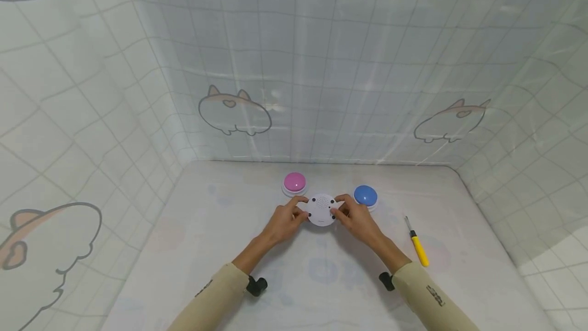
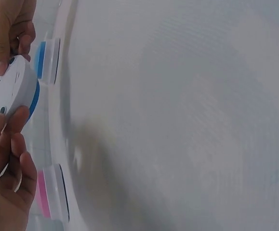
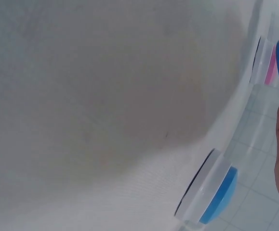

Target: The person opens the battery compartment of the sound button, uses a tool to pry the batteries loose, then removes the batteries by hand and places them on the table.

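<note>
A round white push button (image 1: 321, 217) is held above the table between both hands, its underside turned up. That underside shows dark round feet near the rim and a patch of small holes. In the left wrist view its blue side (image 2: 34, 100) faces away. My left hand (image 1: 285, 222) pinches the left edge between thumb and fingers. At the right edge, my right hand (image 1: 358, 220) grips it likewise, the thumb lying on the underside. A pink push button (image 1: 295, 182) sits on the table behind the left hand, and a blue push button (image 1: 365, 195) beside the right hand.
A screwdriver with a yellow handle (image 1: 420, 252) lies on the table to the right, its tip pointing away. The white-covered table (image 1: 220, 269) is bounded at the back and sides by grid-patterned sheeting (image 1: 312, 91) with cartoon animals.
</note>
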A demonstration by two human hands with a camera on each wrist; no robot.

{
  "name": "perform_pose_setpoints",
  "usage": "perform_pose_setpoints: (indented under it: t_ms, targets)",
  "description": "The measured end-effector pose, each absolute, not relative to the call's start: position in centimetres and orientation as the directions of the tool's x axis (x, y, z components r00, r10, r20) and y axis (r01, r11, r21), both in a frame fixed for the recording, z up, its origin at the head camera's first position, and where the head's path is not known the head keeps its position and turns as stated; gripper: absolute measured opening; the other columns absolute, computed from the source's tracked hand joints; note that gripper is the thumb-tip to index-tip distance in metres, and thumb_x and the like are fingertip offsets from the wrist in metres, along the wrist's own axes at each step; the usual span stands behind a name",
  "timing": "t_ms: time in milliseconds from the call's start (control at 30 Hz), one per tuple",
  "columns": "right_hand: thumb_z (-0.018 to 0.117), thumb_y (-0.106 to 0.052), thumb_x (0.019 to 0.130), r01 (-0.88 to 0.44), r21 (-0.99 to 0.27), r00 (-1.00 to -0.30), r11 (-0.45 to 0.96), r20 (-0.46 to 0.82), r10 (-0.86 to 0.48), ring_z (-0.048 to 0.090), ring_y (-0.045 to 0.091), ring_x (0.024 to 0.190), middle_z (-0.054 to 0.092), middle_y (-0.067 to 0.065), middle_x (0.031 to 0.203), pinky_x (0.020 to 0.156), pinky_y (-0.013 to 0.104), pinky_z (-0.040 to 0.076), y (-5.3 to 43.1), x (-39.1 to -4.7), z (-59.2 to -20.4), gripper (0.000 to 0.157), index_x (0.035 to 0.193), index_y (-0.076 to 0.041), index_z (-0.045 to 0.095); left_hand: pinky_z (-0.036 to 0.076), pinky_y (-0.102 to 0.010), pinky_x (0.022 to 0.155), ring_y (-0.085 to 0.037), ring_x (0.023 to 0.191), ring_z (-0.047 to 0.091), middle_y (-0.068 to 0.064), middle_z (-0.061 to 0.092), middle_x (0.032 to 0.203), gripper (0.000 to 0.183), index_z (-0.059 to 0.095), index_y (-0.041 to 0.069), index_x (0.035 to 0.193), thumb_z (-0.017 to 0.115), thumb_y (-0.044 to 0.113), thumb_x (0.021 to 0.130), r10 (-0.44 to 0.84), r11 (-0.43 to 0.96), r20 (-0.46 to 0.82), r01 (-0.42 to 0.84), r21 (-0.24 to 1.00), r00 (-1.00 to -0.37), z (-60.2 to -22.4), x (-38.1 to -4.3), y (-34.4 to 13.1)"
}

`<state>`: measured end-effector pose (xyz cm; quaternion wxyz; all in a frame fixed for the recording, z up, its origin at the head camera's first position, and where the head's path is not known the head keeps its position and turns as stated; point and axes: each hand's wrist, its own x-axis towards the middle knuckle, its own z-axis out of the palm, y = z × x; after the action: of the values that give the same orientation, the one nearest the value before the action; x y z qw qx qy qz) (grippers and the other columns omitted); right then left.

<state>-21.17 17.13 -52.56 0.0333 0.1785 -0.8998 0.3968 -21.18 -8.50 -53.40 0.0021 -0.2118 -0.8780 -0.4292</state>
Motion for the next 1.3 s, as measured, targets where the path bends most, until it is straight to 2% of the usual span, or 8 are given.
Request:
perform_pose_setpoints:
  t_ms: [267, 500, 633, 1000, 1300]
  targets:
    - [0.069, -0.027, 0.097, -0.316, -0.694, -0.941, 0.647, 0.145, -0.305, 0.06, 0.008, 0.068, 0.069, -0.006, 0.08, 0.061, 0.025, 0.051, 16.8, -20.7, -52.2, 0.037, 0.129, -0.009, 0.063, 0.047, -0.026, 0.075, -0.011, 0.082, 0.057, 0.004, 0.069, 0.103, 0.036, 0.058, 0.013, 0.131, 0.068, 0.018, 0.097, 0.411, 0.558, 0.157, 0.384, 0.735, -0.898, -53.5, -21.1, -9.0]
    - [0.068, -0.027, 0.097, -0.331, -0.66, -0.927, 0.674, 0.096, -0.362, 0.058, 0.006, 0.066, 0.069, -0.006, 0.078, 0.059, 0.025, 0.048, 16.6, -20.1, -52.0, 0.041, 0.132, -0.006, 0.064, 0.046, -0.024, 0.072, -0.011, 0.084, 0.056, 0.007, 0.061, 0.103, 0.07, 0.049, 0.015, 0.146, 0.082, 0.03, 0.086, 0.483, 0.561, 0.079, 0.377, 0.737, -0.872, -53.6, -20.6, -9.4]
    - [0.067, -0.029, 0.098, -0.3, -0.651, -0.931, 0.697, 0.04, -0.364, 0.056, 0.007, 0.066, 0.068, -0.007, 0.078, 0.059, 0.024, 0.048, 16.6, -19.9, -52.2, 0.044, 0.136, -0.008, 0.063, 0.045, -0.024, 0.071, -0.01, 0.084, 0.053, 0.01, 0.059, 0.103, 0.081, 0.045, 0.017, 0.15, 0.085, 0.035, 0.081, 0.5, 0.605, 0.042, 0.384, 0.697, -0.865, -53.6, -20.3, -9.3]
    - [0.065, -0.03, 0.099, -0.265, -0.67, -0.913, 0.694, -0.057, -0.404, 0.058, 0.008, 0.069, 0.073, -0.003, 0.086, 0.062, 0.026, 0.049, 16.7, -19.4, -52.3, 0.046, 0.138, -0.006, 0.06, 0.044, -0.023, 0.07, -0.008, 0.084, 0.05, 0.008, 0.055, 0.101, 0.088, 0.041, 0.019, 0.154, 0.084, 0.044, 0.081, 0.552, 0.658, 0.023, 0.452, 0.603, -0.834, -54.0, -19.9, -9.3]
    - [0.067, -0.031, 0.098, -0.238, -0.669, -0.915, 0.704, -0.088, -0.393, 0.059, 0.008, 0.07, 0.073, -0.004, 0.087, 0.064, 0.025, 0.05, 16.6, -19.1, -52.5, 0.049, 0.14, -0.006, 0.057, 0.043, -0.023, 0.068, -0.008, 0.085, 0.049, 0.005, 0.053, 0.099, 0.091, 0.04, 0.022, 0.154, 0.084, 0.049, 0.079, 0.559, 0.655, 0.049, 0.477, 0.585, -0.828, -54.1, -19.6, -9.2]
